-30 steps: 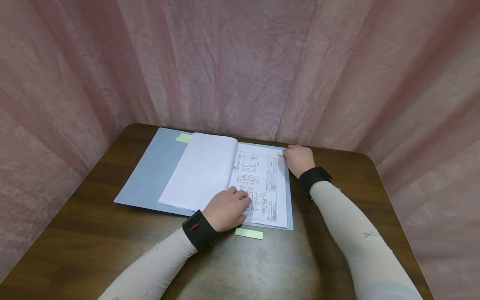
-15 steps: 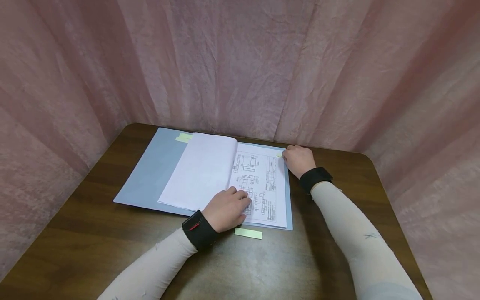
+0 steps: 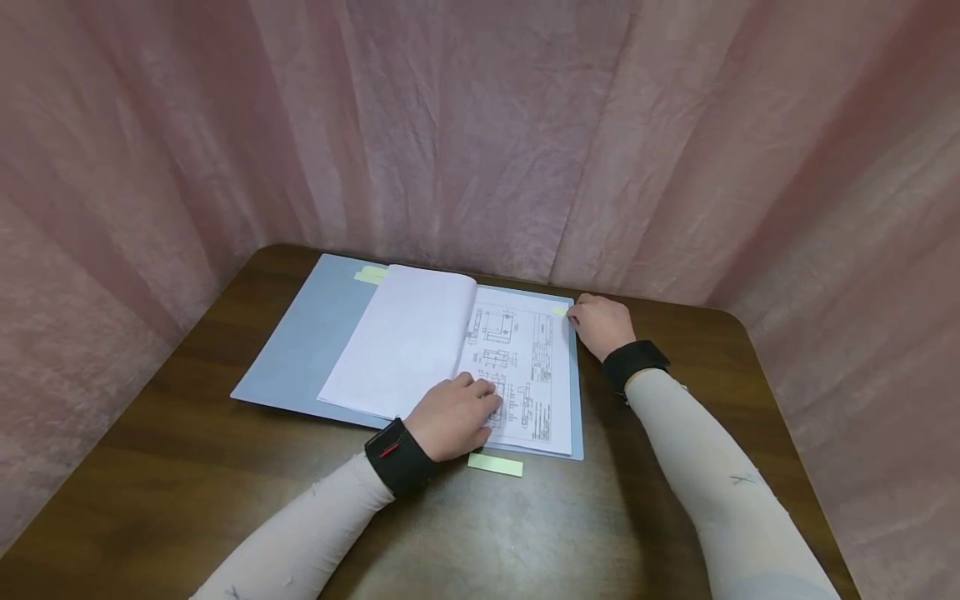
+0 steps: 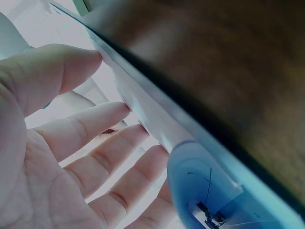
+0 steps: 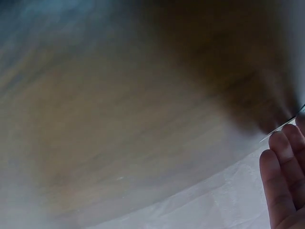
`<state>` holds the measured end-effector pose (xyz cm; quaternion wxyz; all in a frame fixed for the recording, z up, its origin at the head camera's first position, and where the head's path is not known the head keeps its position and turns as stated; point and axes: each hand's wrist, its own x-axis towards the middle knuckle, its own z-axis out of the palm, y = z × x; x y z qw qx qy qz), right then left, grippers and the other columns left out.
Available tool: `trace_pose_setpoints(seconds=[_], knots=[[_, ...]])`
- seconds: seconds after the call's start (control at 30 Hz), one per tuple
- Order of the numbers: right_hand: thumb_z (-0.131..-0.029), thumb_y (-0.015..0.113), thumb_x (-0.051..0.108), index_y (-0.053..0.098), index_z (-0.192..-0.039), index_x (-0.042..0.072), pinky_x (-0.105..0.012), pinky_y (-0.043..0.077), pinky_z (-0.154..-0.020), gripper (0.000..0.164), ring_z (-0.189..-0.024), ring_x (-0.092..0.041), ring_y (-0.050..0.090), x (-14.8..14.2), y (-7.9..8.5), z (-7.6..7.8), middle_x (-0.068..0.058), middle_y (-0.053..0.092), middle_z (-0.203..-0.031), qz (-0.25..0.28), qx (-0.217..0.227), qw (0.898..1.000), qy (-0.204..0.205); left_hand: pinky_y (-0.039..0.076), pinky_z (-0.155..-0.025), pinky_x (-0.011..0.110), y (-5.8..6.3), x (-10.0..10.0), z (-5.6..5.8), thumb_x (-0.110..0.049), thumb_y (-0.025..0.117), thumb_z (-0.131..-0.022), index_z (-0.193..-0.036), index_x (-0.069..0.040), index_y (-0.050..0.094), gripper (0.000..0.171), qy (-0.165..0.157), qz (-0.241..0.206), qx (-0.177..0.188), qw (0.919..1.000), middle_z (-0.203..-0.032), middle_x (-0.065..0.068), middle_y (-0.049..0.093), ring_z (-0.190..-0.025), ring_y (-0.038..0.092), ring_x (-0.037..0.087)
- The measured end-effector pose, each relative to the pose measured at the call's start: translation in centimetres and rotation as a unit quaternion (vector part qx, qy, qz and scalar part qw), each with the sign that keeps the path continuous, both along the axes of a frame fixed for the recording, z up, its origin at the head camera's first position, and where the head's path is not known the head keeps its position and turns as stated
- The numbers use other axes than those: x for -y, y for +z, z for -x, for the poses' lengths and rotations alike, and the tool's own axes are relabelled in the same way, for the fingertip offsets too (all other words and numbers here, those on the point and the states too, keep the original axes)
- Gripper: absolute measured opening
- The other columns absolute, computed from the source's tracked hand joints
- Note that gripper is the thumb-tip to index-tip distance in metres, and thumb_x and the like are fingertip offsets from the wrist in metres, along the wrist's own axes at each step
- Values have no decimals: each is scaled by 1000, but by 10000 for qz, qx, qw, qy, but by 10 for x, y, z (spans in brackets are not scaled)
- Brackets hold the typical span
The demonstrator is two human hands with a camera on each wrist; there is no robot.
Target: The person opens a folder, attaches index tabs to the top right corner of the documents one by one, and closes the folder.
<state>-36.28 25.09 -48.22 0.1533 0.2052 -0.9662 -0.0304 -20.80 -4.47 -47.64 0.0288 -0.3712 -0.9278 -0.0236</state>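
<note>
An open light-blue folder [image 3: 288, 350] holds a stack of papers. A blank white page [image 3: 405, 333] is turned to the left, and the printed technical drawing [image 3: 543, 417] shows on the right. My left hand [image 3: 455, 417] rests on the drawing's lower left part, fingers loosely extended; they also show in the left wrist view. At the drawing's top right corner, my right hand [image 3: 602, 323] pinches the end of a yellow-green sticky tab [image 3: 559, 311]. The thumb is mostly hidden. In the right wrist view, several slightly bent fingers [image 5: 281, 176] reach the folder's edge.
Yellow-green sticky tabs [image 3: 371, 274] stick out from the turned page's upper left edge. A thin pad of sticky strips [image 3: 495, 465] lies on the wooden table [image 3: 420, 550] just in front of the folder. A pink curtain [image 3: 480, 142] hangs behind the table.
My right hand has shifted slightly right and toward me, leaving more of the sticky tab in sight. My left hand stays on the drawing.
</note>
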Motion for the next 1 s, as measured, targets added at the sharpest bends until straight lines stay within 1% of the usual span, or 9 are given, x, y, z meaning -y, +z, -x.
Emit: trace_pose_setpoints(seconds=[0.23, 0.5, 0.67, 0.83, 0.93, 1.0], knots=[[-90, 69, 10, 79, -97, 16, -36, 50, -70, 13, -77, -19, 61, -1, -2, 1, -3, 66, -89, 11, -33, 10000, 76, 47, -88, 37, -2, 0, -1, -37, 69, -90, -128, -16, 67, 43, 12, -16, 7, 10000, -127, 4, 63, -108, 56, 24], [-91, 68, 7, 80, -97, 15, -36, 50, -71, 15, -76, -18, 60, -2, 2, 1, -3, 67, -89, 83, -2, 9998, 168, 47, -89, 37, 1, 0, -1, -36, 69, -91, -129, -16, 67, 43, -6, 9, -25, 10000, -128, 4, 63, -109, 56, 24], [-91, 67, 7, 79, -97, 14, -36, 49, -73, 15, -76, -18, 59, -4, 2, 4, -3, 67, -89, 61, 23, 9997, 222, 47, -89, 37, 2, -1, -2, -35, 69, -90, -128, -15, 68, 43, -9, 5, -38, 10000, -127, 4, 63, -109, 56, 24], [-90, 68, 5, 79, -95, 15, -35, 49, -71, 15, -74, -17, 57, -6, 0, 5, -3, 67, -88, 175, -49, 9993, 333, 47, -88, 37, 2, -1, -2, -35, 69, -90, -128, -15, 67, 42, -18, -2, -25, 10000, -127, 4, 63, -109, 56, 24], [-89, 69, 6, 79, -94, 15, -34, 49, -70, 15, -74, -17, 58, -7, 0, 5, -2, 67, -87, 197, -121, 9989, 399, 48, -86, 36, 3, -2, -1, -35, 69, -90, -127, -16, 68, 41, -19, 38, 6, 10000, -124, 4, 64, -106, 56, 23], [-89, 69, 6, 79, -94, 15, -35, 49, -70, 15, -74, -17, 58, -7, 0, 5, -2, 67, -87, 218, -141, 9988, 413, 48, -82, 35, 7, -3, 1, -34, 69, -90, -124, -16, 69, 38, -33, 70, 15, 10000, -119, 3, 65, -100, 56, 22]])
